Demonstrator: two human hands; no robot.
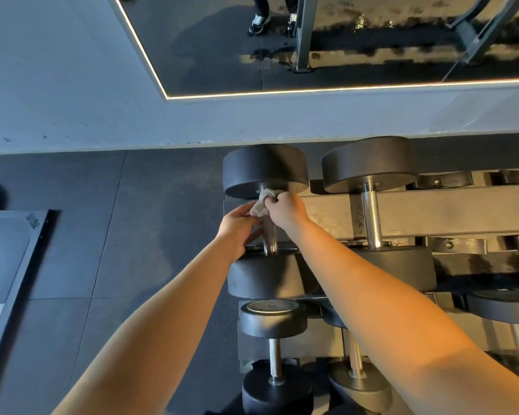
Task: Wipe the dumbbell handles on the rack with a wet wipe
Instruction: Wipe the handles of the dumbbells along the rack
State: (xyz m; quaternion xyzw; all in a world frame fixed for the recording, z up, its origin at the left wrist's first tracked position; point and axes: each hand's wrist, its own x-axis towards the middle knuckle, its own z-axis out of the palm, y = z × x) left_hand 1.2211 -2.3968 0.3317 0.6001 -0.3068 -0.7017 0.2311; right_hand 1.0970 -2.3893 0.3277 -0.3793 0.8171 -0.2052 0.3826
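A large black dumbbell (264,170) lies on the top tier of the rack (432,211), its steel handle (269,238) running toward me. My right hand (285,209) grips a crumpled white wet wipe (262,202) against the far end of that handle, just under the far weight head. My left hand (237,226) touches the handle from the left, its fingers against the wipe and the bar; whether it grips is unclear. A second large dumbbell (370,217) lies to the right with a bare handle.
Smaller dumbbells (274,351) sit on the lower tier near my forearms. Empty cradles (456,244) line the rack to the right. A wall with a mirror (312,43) stands behind the rack. A dark mat or platform (9,250) lies on the floor at left.
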